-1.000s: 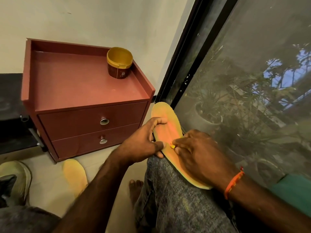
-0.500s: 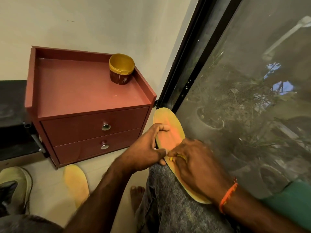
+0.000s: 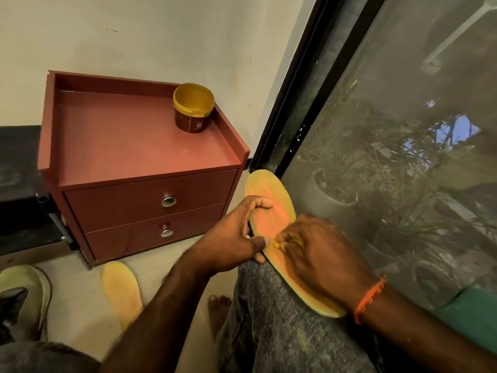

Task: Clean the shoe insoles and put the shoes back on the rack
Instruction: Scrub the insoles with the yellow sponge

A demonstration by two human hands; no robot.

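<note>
Downward drifts the cabinet (image 3: 139,157) in view — both hands' fingers (image 3: 258,204) pinching the insole (image 3: 271,200) beside the window (image 3: 390,157).

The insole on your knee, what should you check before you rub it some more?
1. Insole rests on the knee: ok.
2. Left hand grips its edge: ok.
3. Right hand pinches something small and yellow on it: ok; what it is, cannot tell.
4. Insole clean: cannot tell.
5. Second insole on the floor, in reach: ok.
6. Shoe nearby: ok.
</note>
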